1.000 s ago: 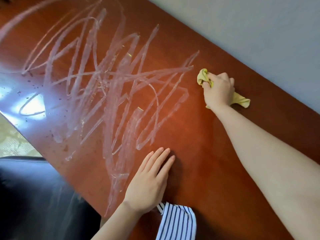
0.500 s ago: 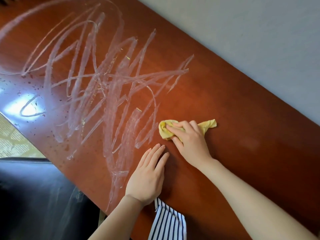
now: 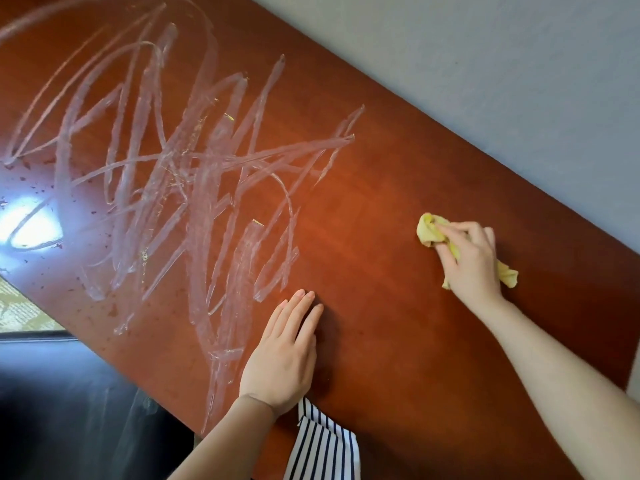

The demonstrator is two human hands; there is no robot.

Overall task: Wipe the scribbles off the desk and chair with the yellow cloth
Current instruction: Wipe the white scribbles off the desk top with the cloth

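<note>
White waxy scribbles (image 3: pixel 180 174) cover the left and middle of the reddish-brown desk (image 3: pixel 398 341). My right hand (image 3: pixel 471 261) grips the crumpled yellow cloth (image 3: pixel 429 230) and holds it against the desk top, well to the right of the scribbles. The cloth's tail (image 3: pixel 507 275) sticks out behind the hand. My left hand (image 3: pixel 284 355) rests flat on the desk with straight fingers, just beside the scribbles' lower right strokes. The black chair (image 3: pixel 62 403) shows at the lower left, with faint pale streaks on it.
A grey-blue wall (image 3: pixel 485 64) runs along the desk's far edge. A striped blue-and-white cloth (image 3: pixel 322 448) hangs at the desk's near edge below my left wrist. A patterned floor (image 3: pixel 20 306) shows left of the chair. A bright light reflection (image 3: pixel 31 226) glares on the desk.
My right hand swept the cloth from the desk's far edge down to beside my left hand, then out to the right. Strokes at the scribbles' right edge are gone. My left hand stayed put.
</note>
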